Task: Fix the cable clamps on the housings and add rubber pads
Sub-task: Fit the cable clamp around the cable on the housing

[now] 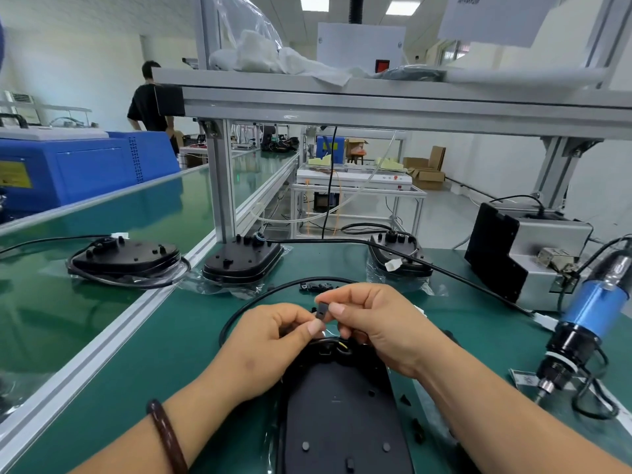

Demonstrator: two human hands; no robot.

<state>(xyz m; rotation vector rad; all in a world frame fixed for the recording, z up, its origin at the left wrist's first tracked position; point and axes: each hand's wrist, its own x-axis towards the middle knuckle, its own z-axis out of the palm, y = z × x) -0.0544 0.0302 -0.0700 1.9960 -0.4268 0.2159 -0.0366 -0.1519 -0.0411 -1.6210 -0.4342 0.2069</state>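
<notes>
Pinching a small dark part (321,310) with both hands, just above the far end of the near housing (342,405). It is probably a cable clamp, but it is too small to rule out a rubber pad. The left hand (270,340) has its fingers curled in and its thumb tip pressed on the part's lower edge. The right hand (372,323) nips the part's upper half between thumb and forefinger, with its other fingers curled down toward the housing. The part sits between the two thumb tips, clear of the housing and not seated. Progress looks early for this housing: the cable (246,309) loops loose beyond the housing's far end, with no clamp visible on it. The screwdriver (595,309), right of the housing, is untouched. Small bumps show on the housing's near end; I cannot tell whether they are pads or moulded posts. Still to do: seat the part, screw it down, add the pads. Three other housings (242,260) sit beyond the near housing, their state unclear. Spare black bits (316,286) lie just past the hands.
</notes>
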